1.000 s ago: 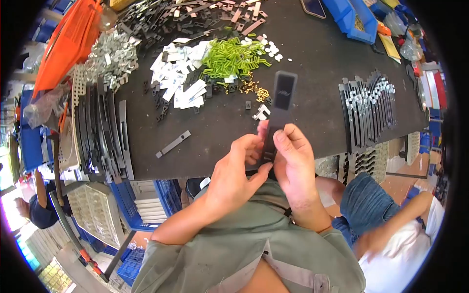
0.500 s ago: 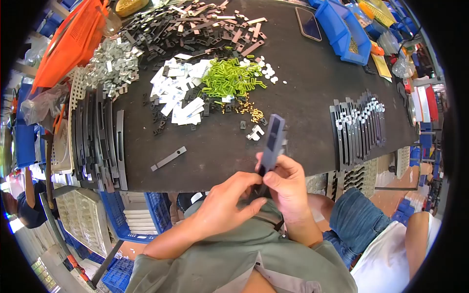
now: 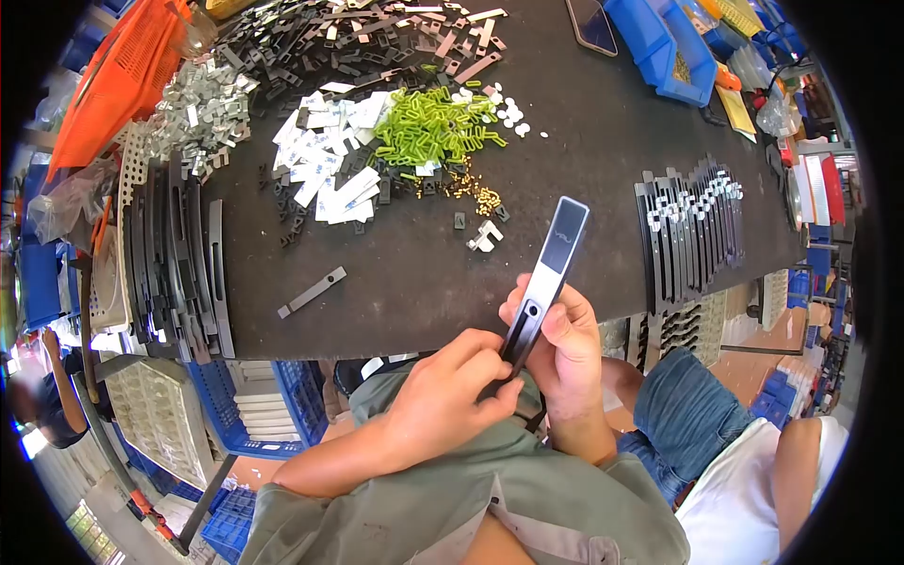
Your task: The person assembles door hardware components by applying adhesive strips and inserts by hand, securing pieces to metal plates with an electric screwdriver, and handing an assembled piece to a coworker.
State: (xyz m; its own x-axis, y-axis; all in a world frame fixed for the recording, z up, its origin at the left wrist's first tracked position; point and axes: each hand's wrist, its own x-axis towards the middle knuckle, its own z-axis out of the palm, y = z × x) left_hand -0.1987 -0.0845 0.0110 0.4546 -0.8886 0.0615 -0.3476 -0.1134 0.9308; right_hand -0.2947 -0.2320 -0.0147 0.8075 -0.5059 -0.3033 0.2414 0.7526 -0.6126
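A long dark slotted bar with a round hole is held at a tilt above the table's front edge, its glossy upper face catching the light. My right hand is closed round its middle, thumb on one edge. The fingers of my left hand pinch at the bar's lower end, which they partly hide; any small part between them cannot be made out. Beyond the bar lie a silvery metal clip and small black pieces. A short grey strip rests on the table to the left.
Piles of green pieces, white stickers, metal clips and dark strips cover the far table. Long bars lie at the left and right. A phone and blue bin stand far right. Another person sits beside me.
The bar has turned and leaned to the right, so its broad face, hole and slot now show. Both hands keep their hold on it. The view has shifted slightly.
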